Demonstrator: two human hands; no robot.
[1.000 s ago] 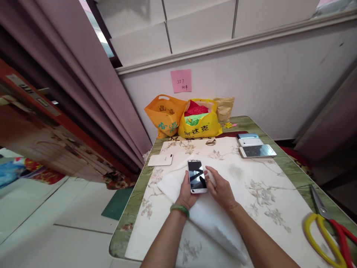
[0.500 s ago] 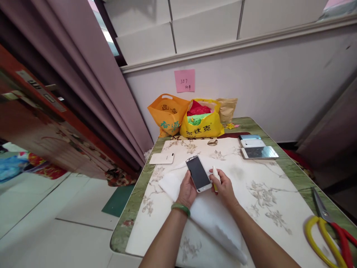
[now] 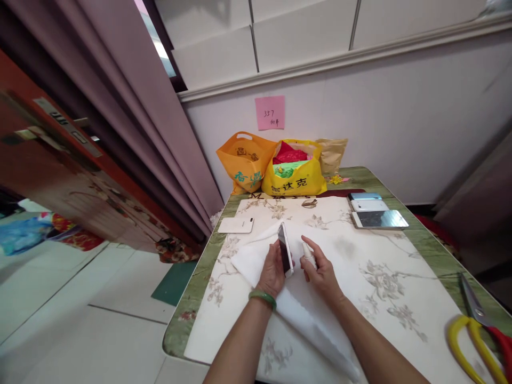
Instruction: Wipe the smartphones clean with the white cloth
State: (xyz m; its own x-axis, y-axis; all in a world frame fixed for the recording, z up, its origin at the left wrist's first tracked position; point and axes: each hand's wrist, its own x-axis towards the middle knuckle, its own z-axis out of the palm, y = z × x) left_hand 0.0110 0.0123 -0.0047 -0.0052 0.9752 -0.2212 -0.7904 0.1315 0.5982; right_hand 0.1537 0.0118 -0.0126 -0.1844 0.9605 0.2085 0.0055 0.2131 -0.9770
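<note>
My left hand [image 3: 273, 269] grips a white-framed phone [image 3: 285, 249], tilted so its screen faces right toward my other hand and I see it nearly edge-on. My right hand [image 3: 320, 270] is closed around a small white bottle [image 3: 308, 253] whose tip points at the phone's screen from a few centimetres away. Both hands hover over a folded white cloth [image 3: 256, 255] lying on the floral table cover [image 3: 384, 277]. A green bangle [image 3: 262, 297] sits on my left wrist.
A white phone [image 3: 236, 225] lies face down at the left. Three more phones [image 3: 379, 218] lie at the far right. Orange [image 3: 243, 162] and yellow [image 3: 293, 173] bags stand against the wall. Large yellow and red scissors [image 3: 476, 330] lie at the right edge. The table's left edge drops to tiled floor.
My left hand has turned the phone from screen-up to nearly on edge, facing right. My right hand has picked up the small white bottle and aimed it at the screen.
</note>
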